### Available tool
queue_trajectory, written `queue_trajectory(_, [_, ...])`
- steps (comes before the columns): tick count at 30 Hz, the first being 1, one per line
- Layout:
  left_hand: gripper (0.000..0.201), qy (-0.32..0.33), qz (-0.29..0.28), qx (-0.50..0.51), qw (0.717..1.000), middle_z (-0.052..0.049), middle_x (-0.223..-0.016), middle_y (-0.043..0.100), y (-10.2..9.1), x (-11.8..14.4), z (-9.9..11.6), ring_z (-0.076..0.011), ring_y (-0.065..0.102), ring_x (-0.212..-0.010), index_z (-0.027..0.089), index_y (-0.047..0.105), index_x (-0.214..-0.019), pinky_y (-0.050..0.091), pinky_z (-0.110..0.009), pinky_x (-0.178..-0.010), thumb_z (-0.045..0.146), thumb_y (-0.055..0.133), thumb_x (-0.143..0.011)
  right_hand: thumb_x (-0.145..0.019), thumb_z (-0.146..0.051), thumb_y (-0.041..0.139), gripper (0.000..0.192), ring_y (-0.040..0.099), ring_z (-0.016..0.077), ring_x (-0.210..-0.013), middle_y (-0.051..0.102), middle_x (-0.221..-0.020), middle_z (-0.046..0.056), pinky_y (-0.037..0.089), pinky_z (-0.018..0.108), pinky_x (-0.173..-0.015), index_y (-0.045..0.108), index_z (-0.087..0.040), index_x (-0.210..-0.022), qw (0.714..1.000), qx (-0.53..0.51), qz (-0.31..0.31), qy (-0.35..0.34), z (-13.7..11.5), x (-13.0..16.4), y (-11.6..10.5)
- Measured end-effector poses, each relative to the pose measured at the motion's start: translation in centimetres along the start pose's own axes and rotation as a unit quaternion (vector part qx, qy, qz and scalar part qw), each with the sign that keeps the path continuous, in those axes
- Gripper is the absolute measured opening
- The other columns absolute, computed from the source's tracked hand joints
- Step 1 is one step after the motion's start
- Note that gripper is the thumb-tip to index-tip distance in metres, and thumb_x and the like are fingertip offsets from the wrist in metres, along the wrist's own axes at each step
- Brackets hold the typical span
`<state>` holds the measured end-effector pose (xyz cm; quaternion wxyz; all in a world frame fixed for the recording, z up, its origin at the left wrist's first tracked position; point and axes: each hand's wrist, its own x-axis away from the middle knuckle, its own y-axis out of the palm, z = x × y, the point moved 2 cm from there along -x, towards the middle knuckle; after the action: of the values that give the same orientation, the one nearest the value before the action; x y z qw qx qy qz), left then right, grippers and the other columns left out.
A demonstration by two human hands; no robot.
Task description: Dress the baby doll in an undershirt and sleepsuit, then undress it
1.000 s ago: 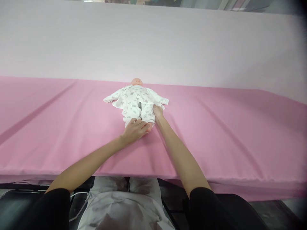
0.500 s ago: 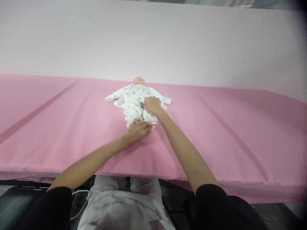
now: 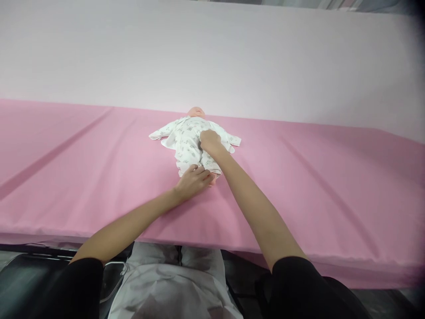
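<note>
A pink sheet covers the long table from the near edge to about the middle, and a paler cloth runs behind it to the far edge. Both are cut off at the left and right of the view.

The doll lies on its back on the pink sheet, close to that sheet's far border and about midway along the table. Its long axis runs from the near edge to the far edge, head pointing away, legs toward the person. Only the top of the head shows; the face is too small to make out, and the feet are hidden under the left hand.

The right hand lies on the doll's belly, fingers curled on the white printed suit; whether it pinches cloth I cannot tell. A second ago it was lower, at the doll's hip.

The left hand closes loosely over the suit's leg ends, much as before.
</note>
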<state>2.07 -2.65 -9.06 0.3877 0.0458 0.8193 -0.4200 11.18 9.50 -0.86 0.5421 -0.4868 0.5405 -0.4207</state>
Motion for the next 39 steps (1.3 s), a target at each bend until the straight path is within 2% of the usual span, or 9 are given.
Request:
queue_trajectory(5, [0.019, -0.011, -0.02, 0.007, 1.0, -0.004, -0.079, 0.063, -0.5, -0.1, 0.0, -0.016, 0.05, -0.075, 0.017, 0.06, -0.092, 0.03, -0.034, -0.068, 0.019, 0.041, -0.093, -0.079, -0.003, 0.045, 0.021, 0.06, 0.0256, -0.085, 0.064, -0.087, 0.015, 0.047, 0.037, -0.077, 0.064, -0.011, -0.086, 0.971, -0.18, 0.158, 0.02, 1.1, -1.6, 1.2])
queue_trajectory(10, [0.024, -0.009, -0.053, 0.042, 0.998, -0.005, -0.083, 0.064, -0.4, 0.1, -0.1, -0.0164, 0.053, -0.077, 0.017, 0.062, -0.093, 0.033, -0.033, -0.07, 0.021, 0.038, -0.094, -0.081, -0.014, 0.045, 0.018, 0.058, 0.0196, -0.074, 0.065, -0.076, 0.006, 0.045, 0.032, -0.077, 0.062, -0.016, -0.075, 0.942, -0.287, 0.173, -0.025, 2.4, -1.3, 2.5])
queue_trajectory(16, [0.026, -0.038, -0.031, 0.135, 0.99, -0.006, -0.093, 0.066, -0.8, 0.2, -0.4, -0.0177, 0.055, -0.082, 0.018, 0.063, -0.097, 0.037, -0.034, -0.075, 0.034, 0.044, -0.092, -0.077, -0.019, 0.046, 0.017, 0.058, 0.0189, -0.077, 0.066, -0.081, 0.004, 0.045, 0.032, -0.076, 0.062, -0.018, -0.079, 0.915, -0.32, 0.232, -0.081, 5.1, 1.1, 3.1])
queue_trajectory(23, [0.025, -0.139, -0.003, 0.156, 0.978, -0.006, -0.097, 0.067, -0.7, 0.5, -1.3, -0.0173, 0.057, -0.088, 0.018, 0.062, -0.099, 0.039, -0.034, -0.08, 0.023, 0.038, -0.094, -0.078, -0.022, 0.045, 0.017, 0.055, 0.0168, -0.068, 0.063, -0.076, 0.004, 0.044, 0.03, -0.067, 0.061, -0.018, -0.081, 0.881, -0.317, 0.338, -0.095, 7.7, 6.8, 4.7])
queue_trajectory(27, [0.025, -0.132, -0.036, 0.14, 0.981, -0.005, -0.09, 0.068, -0.2, 0.8, -1.3, -0.0185, 0.058, -0.089, 0.018, 0.061, -0.101, 0.037, -0.037, -0.086, 0.022, 0.037, -0.094, -0.08, -0.025, 0.041, 0.019, 0.049, 0.0141, -0.056, 0.056, -0.062, 0.001, 0.04, 0.027, -0.058, 0.059, -0.018, -0.082, 0.902, -0.259, 0.314, -0.142, 8.0, 9.9, 5.5])
queue_trajectory(30, [0.025, -0.13, -0.044, 0.149, 0.979, -0.005, -0.09, 0.069, -0.5, 0.8, -1.5, -0.018, 0.058, -0.093, 0.019, 0.06, -0.104, 0.034, -0.038, -0.093, 0.023, 0.037, -0.094, -0.077, -0.026, 0.041, 0.017, 0.047, 0.0147, -0.054, 0.054, -0.059, 0.002, 0.037, 0.028, -0.056, 0.055, -0.019, -0.07, 0.925, -0.146, 0.253, -0.242, 7.7, 11.0, 5.9])
queue_trajectory(33, [0.025, -0.15, -0.024, 0.168, 0.974, -0.004, -0.098, 0.069, -1.4, 0.9, -2.3, -0.0168, 0.058, -0.096, 0.02, 0.06, -0.104, 0.034, -0.037, -0.094, 0.024, 0.037, -0.094, -0.075, -0.028, 0.043, 0.019, 0.041, 0.015, -0.051, 0.049, -0.055, 0.003, 0.032, 0.03, -0.053, 0.049, -0.021, -0.059, 0.917, -0.049, 0.194, -0.346, 7.4, 11.2, 6.1])
queue_trajectory(36, [0.024, -0.176, -0.005, 0.154, 0.972, -0.007, -0.104, 0.066, -2.1, 1.3, -3.9, -0.0187, 0.056, -0.098, 0.019, 0.06, -0.104, 0.037, -0.036, -0.089, 0.027, 0.041, -0.092, -0.075, -0.031, 0.042, 0.02, 0.038, 0.015, -0.051, 0.049, -0.055, 0.003, 0.028, 0.03, -0.052, 0.05, -0.02, -0.06, 0.904, -0.017, 0.192, -0.382, 7.6, 11.1, 6.0])
queue_trajectory(39, [0.023, -0.105, -0.038, 0.13, 0.985, -0.009, -0.107, 0.063, -2.1, 1.8, -5.1, -0.0209, 0.054, -0.097, 0.019, 0.061, -0.101, 0.038, -0.037, -0.086, 0.03, 0.045, -0.089, -0.073, -0.031, 0.043, 0.018, 0.037, 0.0151, -0.051, 0.049, -0.055, 0.003, 0.026, 0.03, -0.051, 0.051, -0.02, -0.061, 0.904, 0.002, 0.177, -0.389, 7.8, 11.0, 5.9])
